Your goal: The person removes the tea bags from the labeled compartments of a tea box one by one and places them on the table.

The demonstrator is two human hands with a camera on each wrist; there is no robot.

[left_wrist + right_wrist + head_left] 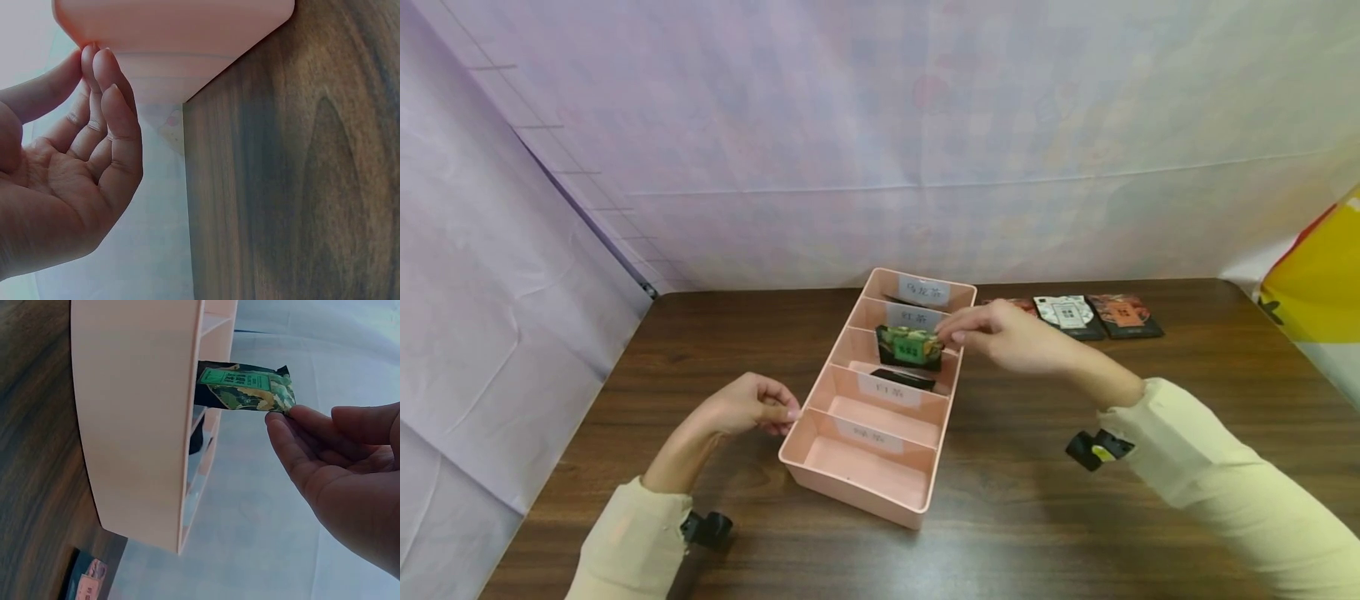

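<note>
Flat rectangular green-and-black printed packet (910, 347), brighter green label panel (235, 379), lower end inside compartmented pale-pink plastic box (134, 425). Right hand (1011, 337): fingers pinching packet's top corner. Left hand (745, 406): fingers pinching box's rim.

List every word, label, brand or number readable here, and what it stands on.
"乌龙茶": back label in the box.
"红茶": second label from the back.
"白茶": second label from the front.
Front label: too blurred to read surely.
Green packet, white packet, red packets: too small or blurred.
</note>
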